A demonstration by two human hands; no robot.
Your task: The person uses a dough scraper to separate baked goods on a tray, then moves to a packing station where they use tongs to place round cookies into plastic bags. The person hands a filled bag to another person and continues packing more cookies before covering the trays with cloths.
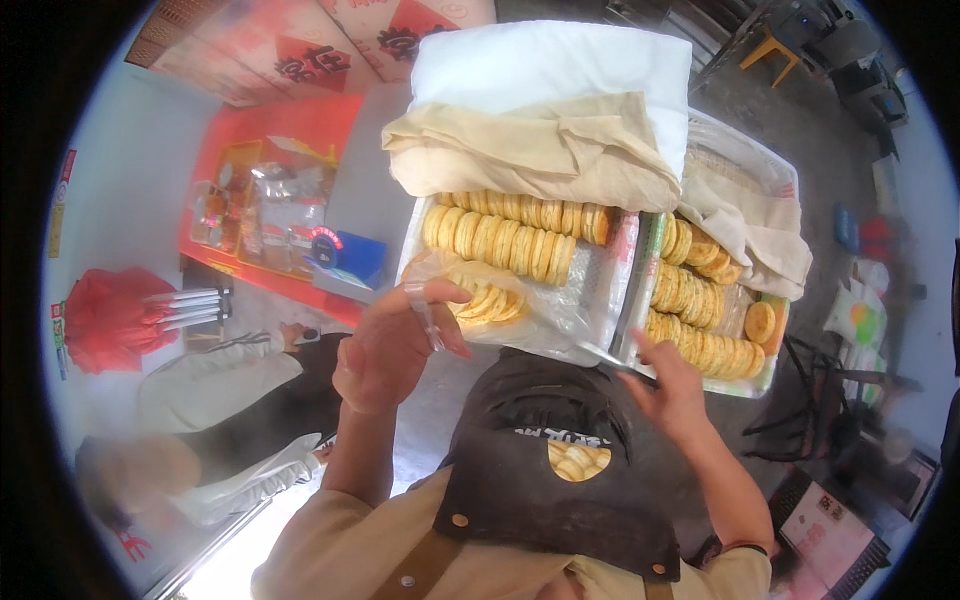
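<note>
My left hand point(401, 337) is raised at the near left edge of a white box, its fingers hooked on a clear plastic bag point(450, 274). Round golden flatbreads point(491, 304) show in or behind that bag; which, I cannot tell. My right hand point(667, 382) grips the handle of metal tongs point(600, 352), whose far end points left to the bag and is partly hidden. More flatbreads point(499, 240) stand on edge in rows in the box. The box to the right holds further rows of flatbreads point(705, 356). Beige cloths point(540, 150) lie folded back over both boxes.
A white padded cover point(555, 64) lies behind the beige cloth. On the left are a red-edged counter point(345, 131), a blue stand point(352, 259), an orange tray of packages point(255, 150) and red umbrellas point(120, 319). A person point(225, 420) holding a phone is at the left; black folding furniture point(810, 405) stands right.
</note>
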